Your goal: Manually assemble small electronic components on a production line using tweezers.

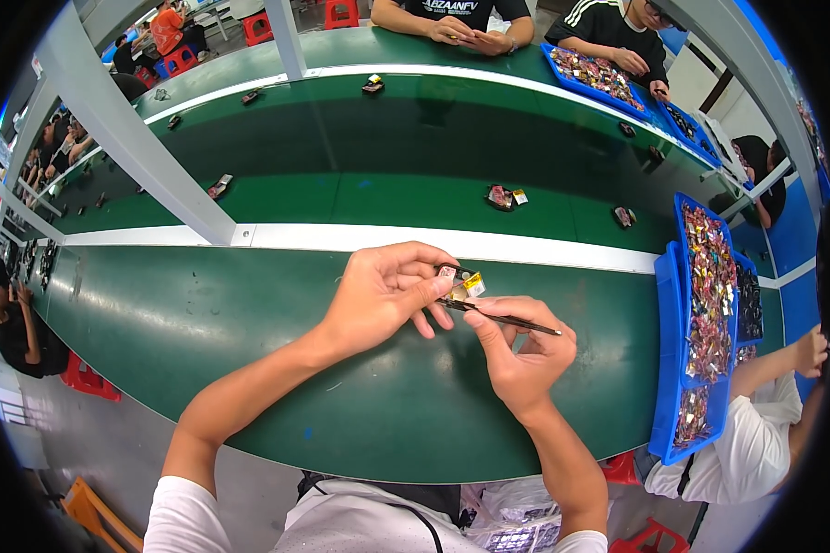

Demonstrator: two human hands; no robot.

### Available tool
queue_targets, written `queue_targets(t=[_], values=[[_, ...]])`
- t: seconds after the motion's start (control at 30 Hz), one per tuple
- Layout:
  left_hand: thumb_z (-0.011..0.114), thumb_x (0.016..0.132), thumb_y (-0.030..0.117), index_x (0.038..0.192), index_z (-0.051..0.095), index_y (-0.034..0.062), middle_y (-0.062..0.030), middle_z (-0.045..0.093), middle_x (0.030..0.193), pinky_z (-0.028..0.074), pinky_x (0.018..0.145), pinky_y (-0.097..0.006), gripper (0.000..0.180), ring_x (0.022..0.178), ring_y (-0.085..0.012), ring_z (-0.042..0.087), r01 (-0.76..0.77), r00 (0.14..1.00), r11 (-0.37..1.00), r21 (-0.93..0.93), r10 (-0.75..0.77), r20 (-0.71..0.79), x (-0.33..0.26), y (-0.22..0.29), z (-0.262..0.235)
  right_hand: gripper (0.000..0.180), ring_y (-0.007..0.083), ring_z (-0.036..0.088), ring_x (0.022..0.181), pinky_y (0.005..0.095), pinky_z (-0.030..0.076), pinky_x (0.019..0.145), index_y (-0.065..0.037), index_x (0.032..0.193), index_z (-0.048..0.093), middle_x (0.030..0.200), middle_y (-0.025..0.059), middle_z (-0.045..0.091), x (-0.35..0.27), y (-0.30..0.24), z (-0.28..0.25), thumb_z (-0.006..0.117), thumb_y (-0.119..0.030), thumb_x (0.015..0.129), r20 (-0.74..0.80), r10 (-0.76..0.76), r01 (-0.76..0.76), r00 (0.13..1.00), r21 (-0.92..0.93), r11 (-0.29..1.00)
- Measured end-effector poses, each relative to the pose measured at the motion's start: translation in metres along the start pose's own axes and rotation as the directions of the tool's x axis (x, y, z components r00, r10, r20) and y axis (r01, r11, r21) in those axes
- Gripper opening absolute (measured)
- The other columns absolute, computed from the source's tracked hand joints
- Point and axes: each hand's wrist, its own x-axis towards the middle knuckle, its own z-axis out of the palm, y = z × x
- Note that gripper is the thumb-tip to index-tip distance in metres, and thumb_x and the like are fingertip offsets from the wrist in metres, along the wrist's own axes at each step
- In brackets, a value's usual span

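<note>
Over the green bench [295, 405], my left hand [369, 300] grips a small black casing [456, 297] between thumb and fingers. The casing has a pale label and a yellow tag or part on it; its inside is too small to make out. My right hand [530, 359] is closed around dark tweezers [521, 322], pinched between thumb and forefinger. Their tip end is at the casing's lower edge, partly hidden by my fingers, and the other end points right.
Beyond a white rail [415, 241] runs a green conveyor belt [341, 138] with scattered casings, such as one casing [502, 197]. Stacked blue trays [668, 359] of small colourful parts stand on the right. A grey post [134, 129] rises at left. Co-workers sit across and on the right.
</note>
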Motion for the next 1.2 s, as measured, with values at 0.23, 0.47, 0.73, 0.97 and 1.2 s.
queue_targets(t=[0.23,0.47,0.73,0.97,1.2], values=[[0.064,0.099,0.008,0.121,0.061,-0.0091,-0.0175,0.071,0.098,0.06,0.058,-0.029,0.027,0.074,-0.021,0.074,-0.023,1.0,1.0,-0.003,0.023,-0.01,0.003,-0.002,0.004,0.014,0.0055,0.055,0.048,0.0201,0.033,0.04,-0.004,0.088,0.074,0.089,0.0092,0.078,0.002,0.003,-0.003,0.082,0.002,0.079,0.031,-0.142,0.144,0.989,-0.048,0.988],[0.066,0.099,0.009,0.117,0.064,-0.0083,-0.0172,0.072,0.098,0.058,0.058,-0.027,0.025,0.075,-0.0186,0.073,-0.033,0.999,0.999,0.028,0.034,-0.039,0.006,-0.004,0.007,0.016,0.0077,0.06,0.051,0.0205,0.034,0.039,-0.006,0.087,0.073,0.087,0.0068,0.079,0.004,0.004,-0.007,0.082,0.003,0.078,0.045,-0.196,0.199,0.98,-0.099,0.975],[0.067,0.098,0.008,0.117,0.064,-0.0078,-0.0168,0.073,0.1,0.06,0.062,-0.027,0.025,0.079,-0.0179,0.074,-0.041,0.998,0.999,0.03,0.042,-0.05,0.007,-0.008,0.01,0.016,0.0099,0.064,0.054,0.0217,0.037,0.04,-0.006,0.087,0.074,0.085,0.0065,0.078,0.004,0.005,-0.011,0.082,0.004,0.077,0.061,-0.183,0.189,0.981,-0.098,0.977],[0.067,0.097,0.005,0.117,0.065,-0.0094,-0.0168,0.073,0.098,0.063,0.063,-0.027,0.025,0.082,-0.0157,0.073,-0.03,0.996,0.999,0.026,0.032,-0.084,0.008,-0.007,0.016,0.016,0.0089,0.063,0.053,0.0219,0.035,0.041,-0.007,0.086,0.074,0.085,0.0054,0.078,0.004,0.005,-0.015,0.083,0.003,0.077,0.076,-0.175,0.183,0.982,-0.123,0.975],[0.067,0.097,0.004,0.117,0.065,-0.0093,-0.0174,0.074,0.099,0.063,0.064,-0.027,0.025,0.082,-0.0159,0.073,-0.036,0.996,0.999,0.033,0.038,-0.081,0.01,-0.007,0.019,0.017,0.0099,0.065,0.055,0.023,0.036,0.044,-0.008,0.086,0.075,0.084,0.0046,0.078,0.003,0.006,-0.018,0.084,0.002,0.076,0.064,-0.203,0.211,0.977,-0.148,0.966]])
